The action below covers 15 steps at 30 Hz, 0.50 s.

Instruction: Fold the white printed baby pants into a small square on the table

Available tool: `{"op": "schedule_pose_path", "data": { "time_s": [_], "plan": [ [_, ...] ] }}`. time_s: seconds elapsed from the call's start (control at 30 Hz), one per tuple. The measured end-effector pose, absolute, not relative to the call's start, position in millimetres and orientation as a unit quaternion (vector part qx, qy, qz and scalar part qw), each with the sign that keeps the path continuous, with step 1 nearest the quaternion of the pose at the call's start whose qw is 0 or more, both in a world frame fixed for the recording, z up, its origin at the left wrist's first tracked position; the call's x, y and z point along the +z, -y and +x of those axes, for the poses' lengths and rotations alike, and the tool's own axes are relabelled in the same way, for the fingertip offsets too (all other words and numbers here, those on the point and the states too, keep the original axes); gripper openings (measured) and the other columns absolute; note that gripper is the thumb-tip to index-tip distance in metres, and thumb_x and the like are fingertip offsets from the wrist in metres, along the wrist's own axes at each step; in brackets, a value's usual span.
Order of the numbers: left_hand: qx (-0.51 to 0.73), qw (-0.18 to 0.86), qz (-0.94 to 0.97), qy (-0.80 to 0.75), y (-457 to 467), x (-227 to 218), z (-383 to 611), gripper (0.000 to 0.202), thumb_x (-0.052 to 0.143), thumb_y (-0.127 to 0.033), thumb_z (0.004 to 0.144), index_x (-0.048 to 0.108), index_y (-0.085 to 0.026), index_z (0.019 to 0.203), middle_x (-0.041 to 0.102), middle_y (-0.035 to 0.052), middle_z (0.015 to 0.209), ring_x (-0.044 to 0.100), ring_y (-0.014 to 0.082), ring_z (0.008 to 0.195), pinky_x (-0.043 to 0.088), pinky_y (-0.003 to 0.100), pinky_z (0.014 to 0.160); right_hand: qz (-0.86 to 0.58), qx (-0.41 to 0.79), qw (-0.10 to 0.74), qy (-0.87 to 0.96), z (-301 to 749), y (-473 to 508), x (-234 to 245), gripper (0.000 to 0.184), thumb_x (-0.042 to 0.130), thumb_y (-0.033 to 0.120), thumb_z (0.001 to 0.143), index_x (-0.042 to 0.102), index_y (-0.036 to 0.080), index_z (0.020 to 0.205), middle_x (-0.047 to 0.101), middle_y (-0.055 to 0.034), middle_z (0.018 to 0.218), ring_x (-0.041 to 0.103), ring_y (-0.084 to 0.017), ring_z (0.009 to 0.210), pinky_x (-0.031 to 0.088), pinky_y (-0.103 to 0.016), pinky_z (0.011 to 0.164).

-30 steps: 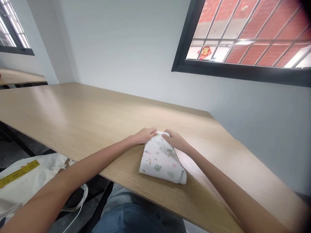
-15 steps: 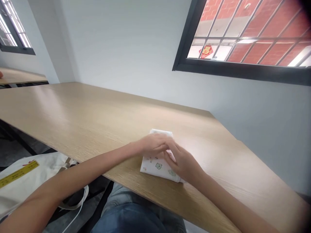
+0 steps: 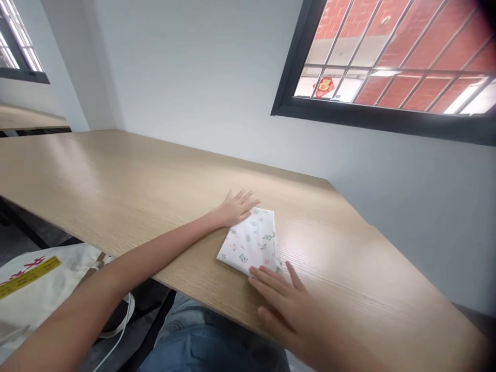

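Along the near edge of the desk, the right hand grasps nothing, its fingers loosely spread over the near side of a white patterned cloth. The cloth lies folded just in from that edge. At its far left corner, the left hand is splayed, clasping nothing. Beyond the desk's far edge stands a wall.

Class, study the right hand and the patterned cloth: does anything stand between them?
Nothing visible does. The right hand reaches over the near edge of the patterned cloth; the left hand is at the far-left corner, out of the way.
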<state>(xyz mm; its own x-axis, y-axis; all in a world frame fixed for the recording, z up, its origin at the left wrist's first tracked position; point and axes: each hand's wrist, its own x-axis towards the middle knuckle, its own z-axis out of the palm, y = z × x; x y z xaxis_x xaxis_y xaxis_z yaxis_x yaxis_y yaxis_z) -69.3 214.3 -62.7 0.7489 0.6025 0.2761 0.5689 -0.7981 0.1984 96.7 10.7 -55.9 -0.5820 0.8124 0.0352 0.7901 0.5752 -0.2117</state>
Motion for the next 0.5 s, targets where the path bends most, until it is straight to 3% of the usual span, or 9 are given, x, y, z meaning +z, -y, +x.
{"op": "schedule_pose_path", "data": {
  "time_s": [0.03,0.1,0.2,0.27,0.4,0.5],
  "plan": [
    [0.166,0.046,0.937,-0.304,-204,-60,-74,0.048,0.029,-0.028,0.092,0.02,-0.022,0.139,0.007,0.0082,0.148,0.001,0.0257,0.135,-0.004,0.053,0.104,-0.453,0.082,0.076,0.884,99,-19,-50,0.042,0.03,0.037,0.092,0.04,0.024,0.131,0.043,-0.0045,0.133,0.036,-0.024,0.124,0.017,-0.052,0.107],
    [0.142,0.051,0.952,-0.267,-183,-57,-85,0.046,0.031,-0.028,0.091,0.027,-0.021,0.136,0.019,0.0061,0.146,0.015,0.0216,0.133,0.004,0.045,0.108,-0.461,0.068,0.119,0.877,104,-39,-42,0.038,0.031,0.035,0.092,0.05,0.021,0.121,0.051,-0.0069,0.125,0.041,-0.024,0.119,0.026,-0.049,0.104],
    [0.086,0.077,0.971,-0.208,-153,-55,-106,0.042,0.032,-0.039,0.092,0.042,-0.023,0.128,0.039,0.0031,0.137,0.037,0.0177,0.124,0.022,0.032,0.105,-0.461,0.078,0.133,0.874,110,-61,-38,0.041,0.037,0.042,0.089,0.049,0.019,0.121,0.05,-0.0095,0.126,0.04,-0.024,0.12,0.038,-0.044,0.097],
    [0.068,0.106,0.972,-0.196,-135,-57,-120,0.053,0.034,-0.05,0.089,0.035,-0.021,0.133,0.037,0.0044,0.138,0.033,0.0193,0.127,0.022,0.033,0.106,-0.461,0.092,0.1,0.877,111,-61,-42,0.051,0.043,0.049,0.085,0.045,0.019,0.126,0.043,-0.0108,0.132,0.034,-0.027,0.124,0.037,-0.046,0.098],
    [0.057,0.168,0.965,-0.191,-95,-63,-145,0.091,0.05,-0.065,0.072,0.011,-0.019,0.141,0.015,0.0071,0.146,0.014,0.0254,0.134,0.01,0.043,0.109,-0.469,0.087,0.061,0.877,109,-24,-63,0.081,0.062,0.054,0.068,0.035,0.015,0.134,0.028,-0.0129,0.141,0.019,-0.034,0.13,0.034,-0.052,0.1],
    [0.063,0.185,0.963,-0.184,-60,-64,-158,0.096,0.063,-0.051,0.066,0.012,-0.018,0.141,0.015,0.0072,0.146,0.016,0.0257,0.133,0.009,0.043,0.11,-0.435,0.054,0.092,0.894,112,14,-80,0.077,0.067,0.038,0.068,0.034,0.02,0.135,0.029,-0.0092,0.141,0.025,-0.032,0.128,0.036,-0.048,0.1]
  ]
}}
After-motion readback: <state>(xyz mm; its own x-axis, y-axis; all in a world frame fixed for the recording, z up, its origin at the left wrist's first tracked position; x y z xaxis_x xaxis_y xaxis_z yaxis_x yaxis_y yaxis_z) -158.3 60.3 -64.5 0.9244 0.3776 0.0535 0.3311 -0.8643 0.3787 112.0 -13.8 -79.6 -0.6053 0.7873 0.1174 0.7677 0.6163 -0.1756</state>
